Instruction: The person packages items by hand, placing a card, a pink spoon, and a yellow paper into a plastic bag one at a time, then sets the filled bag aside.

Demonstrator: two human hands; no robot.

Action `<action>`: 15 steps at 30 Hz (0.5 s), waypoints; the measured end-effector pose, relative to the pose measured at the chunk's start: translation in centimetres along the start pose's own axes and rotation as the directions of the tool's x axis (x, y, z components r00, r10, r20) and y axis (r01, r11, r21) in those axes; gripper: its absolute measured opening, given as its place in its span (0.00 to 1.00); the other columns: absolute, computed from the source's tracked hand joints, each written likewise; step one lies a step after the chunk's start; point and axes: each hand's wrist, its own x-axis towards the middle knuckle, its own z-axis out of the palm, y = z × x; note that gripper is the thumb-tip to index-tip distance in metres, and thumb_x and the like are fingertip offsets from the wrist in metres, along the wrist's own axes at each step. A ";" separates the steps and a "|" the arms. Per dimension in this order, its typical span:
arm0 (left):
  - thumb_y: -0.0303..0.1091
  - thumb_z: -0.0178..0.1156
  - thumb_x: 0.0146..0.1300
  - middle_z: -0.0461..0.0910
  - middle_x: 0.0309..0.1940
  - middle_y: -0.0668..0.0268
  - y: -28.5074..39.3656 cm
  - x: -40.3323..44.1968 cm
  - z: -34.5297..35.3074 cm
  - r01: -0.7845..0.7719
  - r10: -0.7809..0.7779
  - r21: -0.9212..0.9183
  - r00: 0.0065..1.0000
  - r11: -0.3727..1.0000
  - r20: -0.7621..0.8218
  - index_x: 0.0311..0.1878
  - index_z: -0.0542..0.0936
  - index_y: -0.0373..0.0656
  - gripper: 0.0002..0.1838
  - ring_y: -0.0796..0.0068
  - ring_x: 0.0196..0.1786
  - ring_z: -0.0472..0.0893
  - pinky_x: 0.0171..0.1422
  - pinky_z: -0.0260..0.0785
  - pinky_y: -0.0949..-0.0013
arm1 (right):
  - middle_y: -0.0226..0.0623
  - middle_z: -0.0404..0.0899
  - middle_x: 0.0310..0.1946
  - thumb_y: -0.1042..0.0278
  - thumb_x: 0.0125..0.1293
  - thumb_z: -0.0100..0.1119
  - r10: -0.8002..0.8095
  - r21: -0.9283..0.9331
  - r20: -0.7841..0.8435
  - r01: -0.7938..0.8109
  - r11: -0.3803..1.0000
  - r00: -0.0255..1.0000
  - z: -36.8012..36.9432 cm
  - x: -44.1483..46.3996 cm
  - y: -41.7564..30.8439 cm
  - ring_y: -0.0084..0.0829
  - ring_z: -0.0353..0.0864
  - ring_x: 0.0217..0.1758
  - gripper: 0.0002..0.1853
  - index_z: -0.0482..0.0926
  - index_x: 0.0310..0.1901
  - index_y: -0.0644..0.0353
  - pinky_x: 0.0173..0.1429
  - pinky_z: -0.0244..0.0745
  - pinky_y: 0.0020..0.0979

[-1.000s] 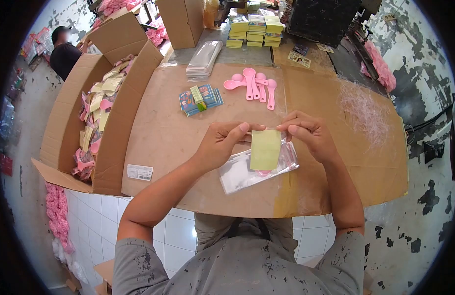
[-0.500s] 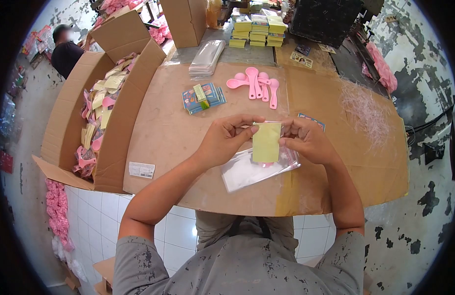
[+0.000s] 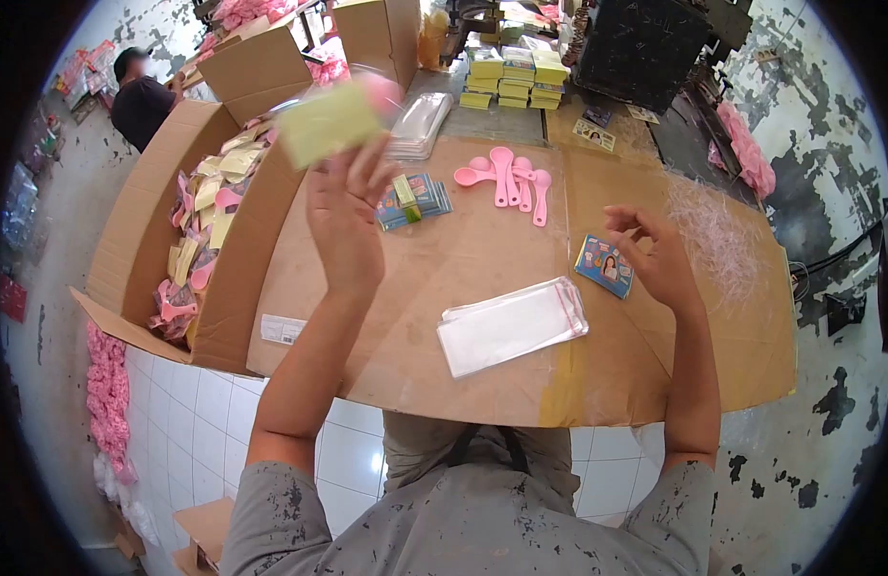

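Note:
My left hand [image 3: 348, 216] is raised beside the big cardboard box, its fingers at a blurred packet [image 3: 331, 123] with a yellow-green card and something pink. My right hand [image 3: 653, 252] hangs with bent, parted fingers by a small stack of blue printed cards [image 3: 605, 267] and holds nothing. Clear plastic bags [image 3: 506, 328] lie in a pile near the front edge. Pink spoons [image 3: 502, 178] are grouped farther back. Left of them is a bundle of blue cards [image 3: 415, 202] with a green band.
An open cardboard box [image 3: 235, 259] full of packets stands at the left. More clear bags [image 3: 422, 125], stacked yellow-edged cards [image 3: 514, 77] and a black box [image 3: 640, 48] are at the back. Shredded strands [image 3: 717, 230] lie right. A person [image 3: 142, 101] is far left.
My left hand has carried the packet up and left, away from the clear bags. My right hand has let go of it and moved right, and the blue cards near it now show fully.

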 end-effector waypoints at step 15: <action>0.39 0.76 0.61 0.80 0.40 0.64 -6.1 -6.8 0.7 -0.489 -0.342 0.668 0.598 0.561 0.725 0.48 0.87 0.44 0.15 0.66 0.39 0.81 0.45 0.75 0.64 | 0.41 0.81 0.42 0.73 0.61 0.71 0.140 -0.174 -0.009 -0.139 0.975 0.990 0.3 -1.3 4.4 0.39 0.83 0.46 0.12 0.81 0.44 0.66 0.53 0.77 0.37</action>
